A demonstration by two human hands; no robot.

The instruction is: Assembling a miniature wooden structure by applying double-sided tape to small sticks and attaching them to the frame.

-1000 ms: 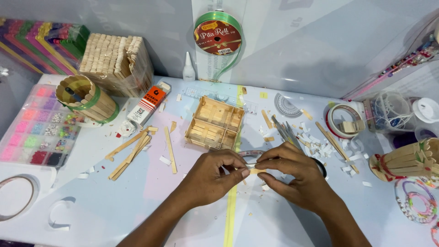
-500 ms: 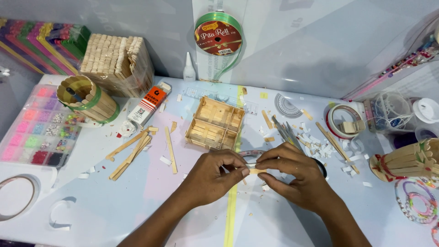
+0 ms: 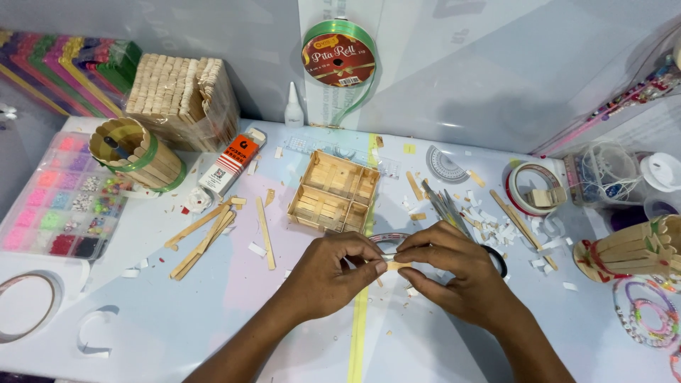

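fingertips [image 3: 370, 264] of the left hand [image 3: 323, 276] are pinching narrowly on one end of a small stick piece [image 3: 397, 266], and the right hand [image 3: 461, 273] is gripping its other end between thumb and forefinger. both hands are hovering just above the table [image 3: 213, 326], meeting at the piece. a tape roll [image 3: 383, 240] is lying just behind the fingers, and the wooden tray [image 3: 333, 193] is sitting farther back, apart from them. scissors [image 3: 447, 209] are lying beyond the right knuckles.

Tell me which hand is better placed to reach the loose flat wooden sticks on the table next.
Left. The left hand sits nearer the loose flat wooden sticks, with open table between; the right hand would likely have to cross over it.
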